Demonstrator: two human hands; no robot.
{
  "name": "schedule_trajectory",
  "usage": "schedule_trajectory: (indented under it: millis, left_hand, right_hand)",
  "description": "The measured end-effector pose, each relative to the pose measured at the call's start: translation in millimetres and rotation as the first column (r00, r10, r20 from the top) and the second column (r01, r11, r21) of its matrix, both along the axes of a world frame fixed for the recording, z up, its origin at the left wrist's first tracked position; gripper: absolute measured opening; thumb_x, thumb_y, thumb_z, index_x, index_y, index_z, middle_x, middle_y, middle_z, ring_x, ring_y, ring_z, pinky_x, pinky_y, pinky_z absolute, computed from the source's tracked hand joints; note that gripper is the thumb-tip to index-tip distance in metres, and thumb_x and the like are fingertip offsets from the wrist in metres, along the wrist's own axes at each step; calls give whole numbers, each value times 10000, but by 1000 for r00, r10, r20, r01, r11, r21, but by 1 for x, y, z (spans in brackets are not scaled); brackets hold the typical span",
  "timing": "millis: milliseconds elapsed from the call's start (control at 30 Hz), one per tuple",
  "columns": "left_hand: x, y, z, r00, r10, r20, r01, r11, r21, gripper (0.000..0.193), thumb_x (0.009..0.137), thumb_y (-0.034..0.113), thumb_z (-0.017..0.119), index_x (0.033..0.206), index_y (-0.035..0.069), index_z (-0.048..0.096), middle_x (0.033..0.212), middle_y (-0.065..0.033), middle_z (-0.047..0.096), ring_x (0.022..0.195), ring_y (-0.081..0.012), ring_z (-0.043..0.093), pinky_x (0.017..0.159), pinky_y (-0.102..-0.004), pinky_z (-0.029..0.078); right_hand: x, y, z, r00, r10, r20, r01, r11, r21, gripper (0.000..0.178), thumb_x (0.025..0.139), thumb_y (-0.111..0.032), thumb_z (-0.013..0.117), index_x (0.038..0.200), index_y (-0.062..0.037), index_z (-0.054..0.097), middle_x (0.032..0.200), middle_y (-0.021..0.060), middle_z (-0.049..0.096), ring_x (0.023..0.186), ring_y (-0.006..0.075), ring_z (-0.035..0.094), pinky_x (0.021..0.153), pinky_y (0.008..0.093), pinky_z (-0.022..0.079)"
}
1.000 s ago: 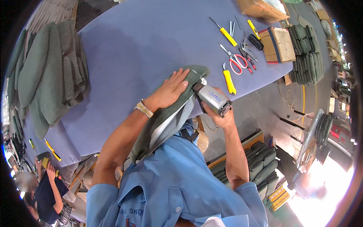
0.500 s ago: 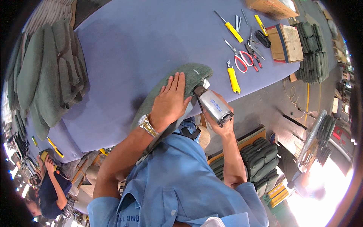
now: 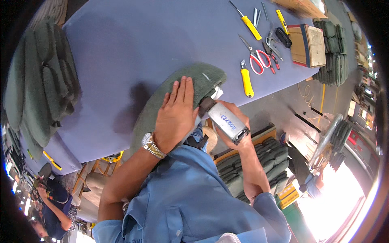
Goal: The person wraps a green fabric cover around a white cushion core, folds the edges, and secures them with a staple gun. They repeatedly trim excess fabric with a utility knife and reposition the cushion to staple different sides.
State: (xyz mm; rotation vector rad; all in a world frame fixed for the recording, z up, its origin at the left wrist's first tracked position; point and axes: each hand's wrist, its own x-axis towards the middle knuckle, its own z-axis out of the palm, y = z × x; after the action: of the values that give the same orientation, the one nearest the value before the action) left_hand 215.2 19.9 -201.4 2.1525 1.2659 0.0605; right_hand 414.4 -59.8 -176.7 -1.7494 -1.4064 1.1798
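Note:
A curved, padded cushion point(image 3: 156, 103) covered in dark green fabric lies along the near edge of the blue table, with a pale mark near its far end. My left hand point(image 3: 176, 115) presses flat on top of it, fingers stretched out. In my right hand point(image 3: 240, 117) is a silver staple gun point(image 3: 227, 120), its dark nose against or very close to the cushion's near right edge. Fingers wrap round the gun's body, partly hidden beneath it. A white scrap point(image 3: 217, 93) shows at the cushion's edge by the nose.
On the blue table point(image 3: 117, 52) lie a yellow cutter point(image 3: 246, 83), red-handled scissors point(image 3: 256, 58), pliers point(image 3: 270, 58), a yellow-handled screwdriver point(image 3: 252, 28) and a cardboard box point(image 3: 304, 46). Green cushions point(image 3: 40, 81) are piled at left; more point(image 3: 255, 162) sit below right. A co-worker point(image 3: 54, 206) is at lower left.
The staple gun's nose has shifted slightly left and toward me along the cushion's edge. My left hand stays flat on the cushion, a little further left. The whole view has shifted slightly.

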Motion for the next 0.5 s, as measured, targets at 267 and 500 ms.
schedule_trajectory:
  millis: [267,500]
  left_hand:
    - [3,0,1,1000,-15,-23,16,1000,21,811,931,198,710,1575,-58,289,1593,-272,401,1469,-412,424,1172,-474,421]
    - [10,-9,2,997,-39,-74,41,998,36,787,968,248,669,1584,-46,276,1619,-250,369,1494,-396,393,1166,-503,424]
  right_hand:
    - [6,-10,-25,997,6,-75,2,995,100,605,742,-31,763,1329,-3,620,1256,169,686,1120,289,715,954,349,556]
    - [12,-29,-38,982,-82,-168,81,997,-16,546,793,-7,753,1324,10,624,1198,144,677,1024,223,679,895,330,536]
